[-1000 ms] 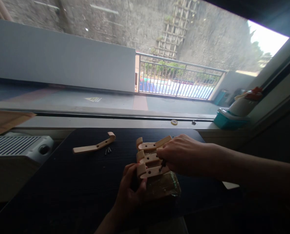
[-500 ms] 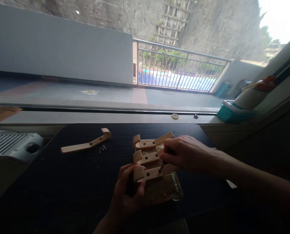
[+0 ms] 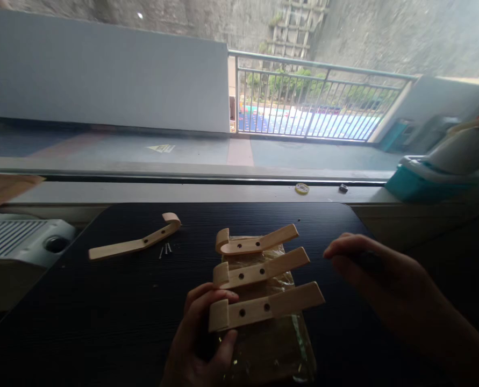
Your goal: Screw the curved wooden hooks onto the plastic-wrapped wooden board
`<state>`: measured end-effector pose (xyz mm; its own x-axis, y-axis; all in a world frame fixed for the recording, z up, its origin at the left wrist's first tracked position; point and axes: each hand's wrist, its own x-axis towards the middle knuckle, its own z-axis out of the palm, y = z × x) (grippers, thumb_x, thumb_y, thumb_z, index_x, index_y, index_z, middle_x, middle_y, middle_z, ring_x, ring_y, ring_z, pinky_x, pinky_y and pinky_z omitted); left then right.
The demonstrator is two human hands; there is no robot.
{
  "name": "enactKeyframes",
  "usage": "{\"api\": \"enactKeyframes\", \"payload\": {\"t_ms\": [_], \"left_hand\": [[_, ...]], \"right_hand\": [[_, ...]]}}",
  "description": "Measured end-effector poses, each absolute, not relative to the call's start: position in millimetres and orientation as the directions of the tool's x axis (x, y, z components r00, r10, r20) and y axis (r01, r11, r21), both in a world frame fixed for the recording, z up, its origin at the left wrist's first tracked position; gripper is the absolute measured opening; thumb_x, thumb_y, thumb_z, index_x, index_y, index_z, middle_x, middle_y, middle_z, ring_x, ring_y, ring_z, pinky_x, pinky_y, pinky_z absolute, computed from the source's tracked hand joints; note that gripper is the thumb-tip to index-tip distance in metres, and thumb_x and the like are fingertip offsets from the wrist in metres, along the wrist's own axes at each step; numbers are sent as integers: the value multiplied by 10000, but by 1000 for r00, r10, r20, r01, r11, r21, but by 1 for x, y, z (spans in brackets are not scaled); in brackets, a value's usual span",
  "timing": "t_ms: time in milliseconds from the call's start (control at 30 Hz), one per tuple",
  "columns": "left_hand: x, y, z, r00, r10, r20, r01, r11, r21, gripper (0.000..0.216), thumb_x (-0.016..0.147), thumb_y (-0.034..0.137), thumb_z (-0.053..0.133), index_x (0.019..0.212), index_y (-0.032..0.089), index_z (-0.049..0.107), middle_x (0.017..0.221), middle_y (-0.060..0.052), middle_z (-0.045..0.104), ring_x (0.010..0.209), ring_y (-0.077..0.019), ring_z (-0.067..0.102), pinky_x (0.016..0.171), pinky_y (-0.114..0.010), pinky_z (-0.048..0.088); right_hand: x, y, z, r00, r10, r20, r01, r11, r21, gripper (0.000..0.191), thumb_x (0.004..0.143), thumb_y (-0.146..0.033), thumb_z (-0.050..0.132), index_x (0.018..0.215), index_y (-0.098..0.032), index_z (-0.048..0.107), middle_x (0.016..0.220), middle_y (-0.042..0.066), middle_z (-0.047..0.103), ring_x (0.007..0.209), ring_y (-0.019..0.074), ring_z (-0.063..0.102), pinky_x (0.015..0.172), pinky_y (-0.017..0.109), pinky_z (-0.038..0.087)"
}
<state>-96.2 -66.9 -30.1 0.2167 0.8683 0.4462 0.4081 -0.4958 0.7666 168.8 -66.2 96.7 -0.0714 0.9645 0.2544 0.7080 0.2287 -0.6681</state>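
Three pale wooden hooks lie side by side on a plastic-wrapped wooden board (image 3: 271, 349) on the black table (image 3: 102, 312): a far hook (image 3: 255, 243), a middle hook (image 3: 259, 270) and a near hook (image 3: 263, 307). My left hand (image 3: 201, 336) grips the curled left end of the near hook and the board's edge. My right hand (image 3: 368, 271) hovers to the right of the hooks, clear of them, with curled fingers around something small and dark. A fourth loose hook (image 3: 134, 244) lies at the far left with a few small screws (image 3: 164, 249) beside it.
A white ribbed appliance (image 3: 21, 239) stands left of the table. The windowsill behind holds a small tape roll (image 3: 301, 188), a dark bit (image 3: 343, 188) and a teal-and-white container (image 3: 424, 180) at the right. A large window closes off the far side.
My right hand has pulled away from the near hook to the right. The view has shifted closer, and the near hook now shows both screw holes uncovered.
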Motion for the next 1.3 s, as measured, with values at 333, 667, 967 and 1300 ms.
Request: {"api": "enactKeyframes", "payload": {"t_ms": [333, 667, 967, 1300], "left_hand": [[-96, -66, -30, 214, 863, 458, 465, -503, 729, 464, 704, 115, 565, 1139, 226, 450, 987, -41, 622, 1098, -240, 469, 971, -415, 413], [-95, -67, -31, 211, 860, 464, 451, -507, 734, 445, 715, 124, 557, 1133, 224, 443, 983, -47, 614, 1084, -239, 470, 970, -424, 407], [-96, -66, -31, 199, 865, 460, 433, -499, 751, 445, 695, 104, 570, 1110, 233, 469, 967, -38, 629, 1071, -232, 491, 949, -407, 432], [-95, -65, -30, 188, 856, 482, 365, -516, 775, 399, 705, 85, 562, 1064, 243, 484, 936, -35, 624, 990, -211, 539, 908, -401, 464]], "right_hand": [[166, -74, 57, -263, 954, 141, 665, 285, -691, 116, 817, -237, 569, 919, -229, 623, 806, -7, 643, 696, 103, 612, 596, 153, 487], [165, -84, 47, -219, 969, 114, 669, 234, -705, 209, 806, -244, 587, 1015, -245, 595, 875, -19, 693, 751, 113, 652, 645, 130, 504], [166, -84, 43, -236, 967, 102, 648, 234, -725, 204, 817, -253, 571, 1020, -243, 574, 867, -20, 686, 746, 110, 645, 630, 124, 495], [164, -86, 39, -194, 980, 36, 689, 162, -706, 205, 833, -300, 536, 1022, -229, 569, 871, 5, 673, 750, 126, 635, 638, 155, 500]]}}
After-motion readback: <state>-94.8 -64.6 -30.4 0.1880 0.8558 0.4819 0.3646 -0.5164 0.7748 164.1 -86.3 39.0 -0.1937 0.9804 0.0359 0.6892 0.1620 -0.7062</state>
